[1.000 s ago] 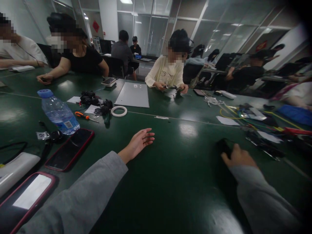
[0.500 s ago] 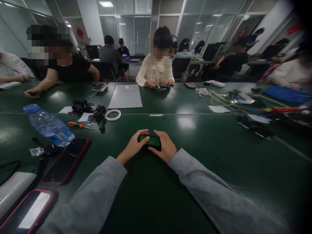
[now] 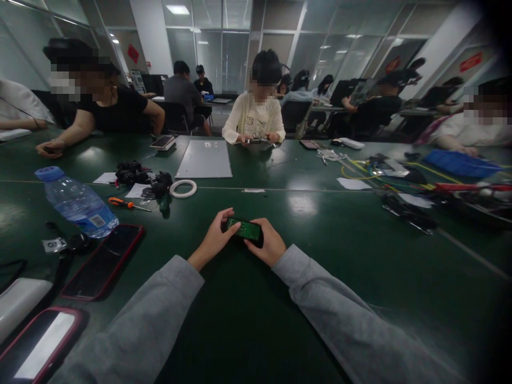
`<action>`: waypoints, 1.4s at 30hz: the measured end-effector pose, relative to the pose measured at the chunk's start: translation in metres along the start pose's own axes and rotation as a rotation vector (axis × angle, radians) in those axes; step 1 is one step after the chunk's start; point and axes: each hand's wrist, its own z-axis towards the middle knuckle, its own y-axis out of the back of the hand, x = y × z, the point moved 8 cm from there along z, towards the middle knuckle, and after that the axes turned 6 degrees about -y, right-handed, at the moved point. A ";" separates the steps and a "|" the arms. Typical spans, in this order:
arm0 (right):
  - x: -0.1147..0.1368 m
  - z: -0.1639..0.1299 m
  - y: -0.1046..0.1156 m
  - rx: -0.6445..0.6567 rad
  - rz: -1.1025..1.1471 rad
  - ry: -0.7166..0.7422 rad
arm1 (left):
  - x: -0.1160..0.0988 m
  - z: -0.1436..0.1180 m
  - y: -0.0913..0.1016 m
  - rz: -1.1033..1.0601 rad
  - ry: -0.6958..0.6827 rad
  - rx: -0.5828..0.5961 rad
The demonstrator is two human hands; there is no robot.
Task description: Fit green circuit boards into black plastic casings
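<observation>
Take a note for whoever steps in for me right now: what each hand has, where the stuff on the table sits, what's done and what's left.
Left hand: gripping the left end of the small black device, green circuit board showing, just above the green table.
Right hand: gripping its right end.
Nearby: water bottle and red-cased phone to the left; orange-handled screwdriver and tape roll further back.
Done: device is in hand.
Left: no tool picked up yet; the screwdriver lies untouched.

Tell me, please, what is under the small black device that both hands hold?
The small black device with a green face is gripped by the left hand and right hand above the dark green table. Its underside, and whether it rests on the table, is hidden by the fingers.
</observation>
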 end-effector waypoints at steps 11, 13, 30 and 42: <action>0.007 0.001 0.003 -0.046 -0.010 0.095 | -0.002 0.000 -0.003 0.034 -0.056 0.043; 0.006 0.001 0.003 -0.046 -0.026 0.081 | -0.004 0.000 -0.003 0.048 -0.059 0.056; 0.002 0.000 0.001 -0.044 -0.038 0.051 | -0.011 -0.001 -0.001 0.067 -0.027 0.051; -0.002 0.001 -0.001 -0.022 -0.013 0.032 | -0.012 -0.002 -0.002 0.032 -0.006 0.058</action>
